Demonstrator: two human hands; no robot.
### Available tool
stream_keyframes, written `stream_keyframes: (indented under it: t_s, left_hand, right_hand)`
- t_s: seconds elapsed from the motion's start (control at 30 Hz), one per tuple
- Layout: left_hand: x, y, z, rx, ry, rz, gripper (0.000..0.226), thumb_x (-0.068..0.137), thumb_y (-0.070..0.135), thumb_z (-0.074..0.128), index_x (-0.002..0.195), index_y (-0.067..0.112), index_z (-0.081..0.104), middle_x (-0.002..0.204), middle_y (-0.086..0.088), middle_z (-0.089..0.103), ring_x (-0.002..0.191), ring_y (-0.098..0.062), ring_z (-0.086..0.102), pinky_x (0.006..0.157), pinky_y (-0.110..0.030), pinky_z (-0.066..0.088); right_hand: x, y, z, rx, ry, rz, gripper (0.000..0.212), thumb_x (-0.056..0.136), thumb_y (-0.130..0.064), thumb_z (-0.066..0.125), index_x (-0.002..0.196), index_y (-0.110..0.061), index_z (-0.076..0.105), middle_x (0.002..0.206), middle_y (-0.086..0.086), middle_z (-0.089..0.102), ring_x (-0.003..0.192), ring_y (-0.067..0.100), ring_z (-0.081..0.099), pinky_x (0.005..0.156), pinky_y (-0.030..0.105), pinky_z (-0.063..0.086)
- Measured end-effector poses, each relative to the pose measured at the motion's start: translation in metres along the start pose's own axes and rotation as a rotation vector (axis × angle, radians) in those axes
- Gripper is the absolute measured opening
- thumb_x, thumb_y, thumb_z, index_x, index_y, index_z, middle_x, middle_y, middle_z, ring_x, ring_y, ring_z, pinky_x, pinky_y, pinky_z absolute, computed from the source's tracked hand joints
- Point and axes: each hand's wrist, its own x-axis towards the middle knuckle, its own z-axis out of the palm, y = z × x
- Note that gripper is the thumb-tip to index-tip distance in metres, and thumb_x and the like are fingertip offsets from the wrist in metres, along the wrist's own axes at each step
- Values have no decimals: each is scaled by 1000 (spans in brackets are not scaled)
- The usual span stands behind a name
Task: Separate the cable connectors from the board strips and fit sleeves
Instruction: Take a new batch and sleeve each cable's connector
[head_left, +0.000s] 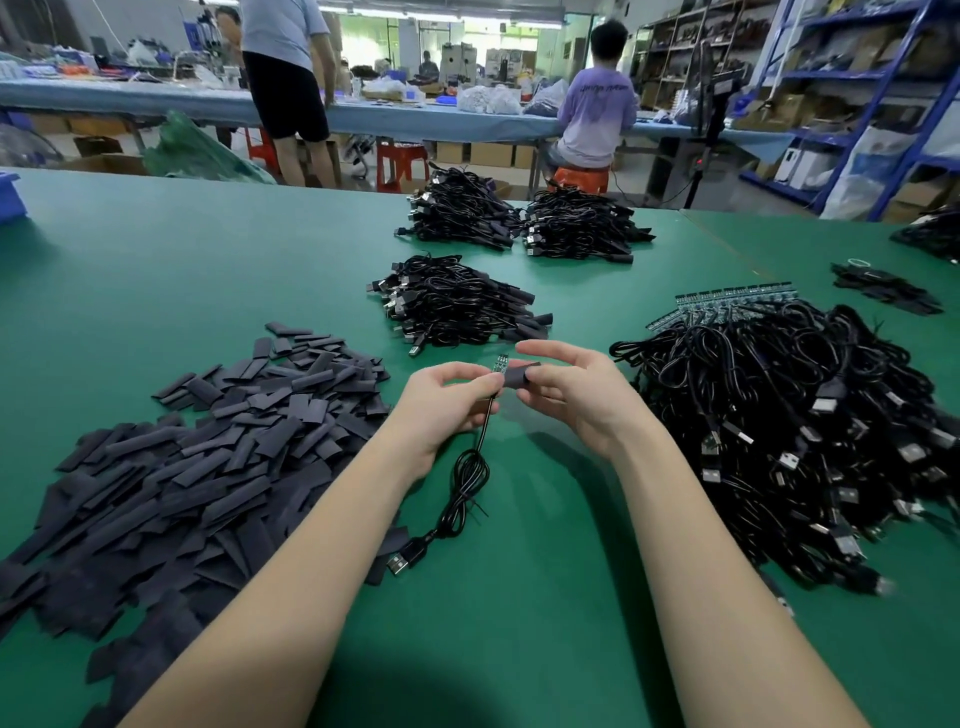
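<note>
**A sleeve held against a small board, mid-frame**

At the centre of the frame, the left hand (451, 400) pinches a small green board (500, 364) on the end of a black cable (467, 467). The cable hangs down to a USB plug (400, 563) lying on the green table (208, 260). The right hand (566, 395) pinches a dark sleeve (521, 375) just beside the board, with upper fingers spread. Both forearms reach up from the lower edge. Loose sleeves (182, 467) are heaped at left, cables on board strips (805, 426) at right, bundles (457, 306) behind. Workers stand at a far bench.

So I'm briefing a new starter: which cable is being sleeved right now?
On the green table, between the sleeve pile and the big cable heap, it is the lone cable hanging from the left hand. Only it lies apart, unbundled.
</note>
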Motion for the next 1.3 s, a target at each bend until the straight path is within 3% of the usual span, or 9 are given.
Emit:
stream_keyframes:
  t_s: [0.23,0.33,0.43,0.63,0.87,1.13,1.3]
  left_hand:
    - [-1,11,-1,-67,-54,-70,5,96,16,66,98,15,70,73,4,68,60,-3,63,49,-13,44]
    - [-3,14,-2,-164,-109,-138,6,96,18,65,99,15,70,73,6,68,59,-3,62,56,-17,41]
    - [-4,15,-1,-216,-136,-190,6,96,21,65,93,17,69,71,8,68,56,-2,62,63,-21,39]
    - [-5,18,-4,-164,-240,-152,5,95,22,67,93,19,71,76,9,70,61,-3,62,66,-23,38]
    - [-8,22,-11,-108,-307,-126,15,79,26,76,92,21,70,79,7,71,65,-5,61,68,-21,41]
    - [-10,30,-17,-65,-347,-79,23,73,18,79,86,18,59,78,-3,72,62,-7,54,54,-15,46]
    - [-10,32,-23,-44,-450,-78,24,77,12,76,90,17,57,81,-4,73,69,-8,65,62,-15,51]
  right_hand:
    - [-5,0,-3,20,-162,-175,27,86,1,76,109,-12,74,106,9,78,89,13,73,80,21,55]
    - [-5,5,3,-41,-147,-266,26,73,-12,88,96,-21,81,103,3,78,96,12,71,89,23,54]
    - [-4,10,6,10,-113,-308,21,78,-9,84,95,-20,82,100,4,78,96,12,71,91,22,54]
    - [-4,7,1,119,17,-283,19,85,-4,79,103,-6,78,90,3,78,83,11,70,81,19,56]
    - [-8,0,-3,89,15,-294,16,83,-7,79,99,-9,79,89,5,77,76,10,66,77,19,55]
    - [-11,-5,-8,43,-98,-251,27,63,-26,87,88,-16,84,95,15,70,69,11,62,74,20,55]
    - [-14,-8,-16,76,-217,-145,19,71,-19,81,90,-16,84,95,6,77,69,8,65,72,18,55]
